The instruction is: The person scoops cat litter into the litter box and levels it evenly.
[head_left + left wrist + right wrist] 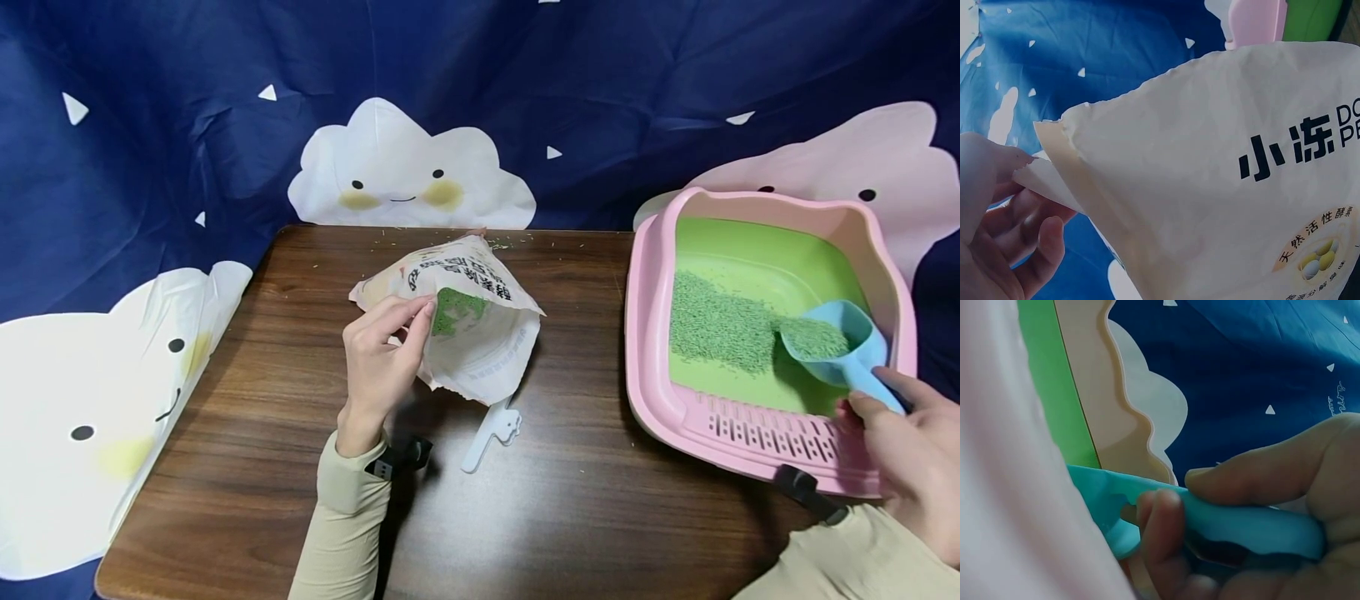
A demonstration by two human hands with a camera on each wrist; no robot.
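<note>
My left hand [384, 342] pinches the rim of a white paper bag [491, 354] between thumb and fingers. The bag leans with its mouth toward me, and green pellets [454, 310] show inside. In the left wrist view the bag [1166, 162] bears dark printed characters. My right hand [911, 454] grips the handle of a blue scoop [868, 346], inside a pink litter box [647, 333] at the right. Green pellets [720, 321] lie on the box's green floor and also in the scoop. In the right wrist view, fingers curl around the scoop handle [1254, 528].
A small pale blue tool with an animal-shaped end [491, 433] lies on the brown wooden table [247, 433], partly under the bag. Loose pellets are scattered near the table's back edge. A dark blue cloth with clouds [600, 83] hangs behind.
</note>
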